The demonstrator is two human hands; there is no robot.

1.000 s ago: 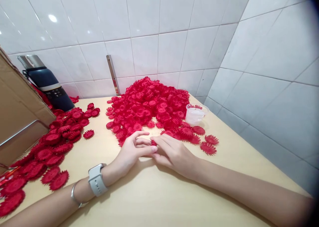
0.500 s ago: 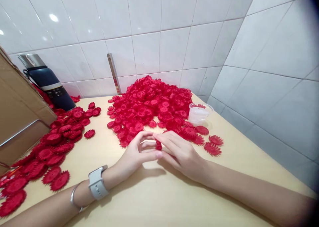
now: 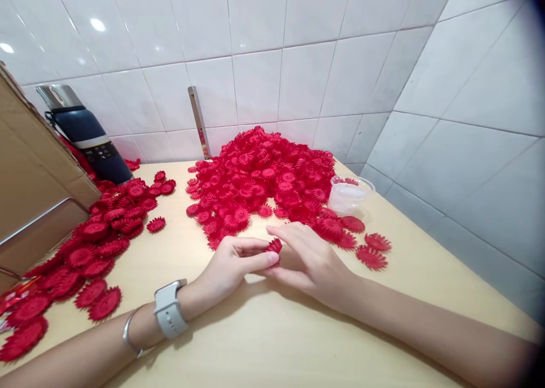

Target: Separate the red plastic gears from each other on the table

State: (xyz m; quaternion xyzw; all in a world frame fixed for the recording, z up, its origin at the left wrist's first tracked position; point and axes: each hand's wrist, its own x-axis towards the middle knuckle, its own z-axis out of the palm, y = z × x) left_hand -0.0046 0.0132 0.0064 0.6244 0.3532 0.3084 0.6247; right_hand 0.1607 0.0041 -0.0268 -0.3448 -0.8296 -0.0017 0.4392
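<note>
Between the thumb and fingers of my left hand [image 3: 240, 263] is a small red fringed flower piece [image 3: 275, 246], its toothed edge facing up. My right hand [image 3: 313, 260] is just to the right of it, thumb low and index finger stretched above, the two spread apart. The right thumb tip is close under the piece; whether it touches is hard to see. Beyond both hands rises a big heap of red fringed flower pieces [image 3: 264, 172]. A few flat ones [image 3: 371, 257] lie to the right of my right hand.
A clear plastic cup [image 3: 351, 198] stands at the heap's right side. At the left are a second spread of red pieces [image 3: 91, 229], a dark blue bottle [image 3: 91, 135] leaning, and a cardboard box [image 3: 38, 167]. A metal strip [image 3: 198, 121] leans on the tiled wall.
My right fingers have opened away from the red flower piece, which now shows more of its fringe in my left hand. The whole view has shifted slightly.
</note>
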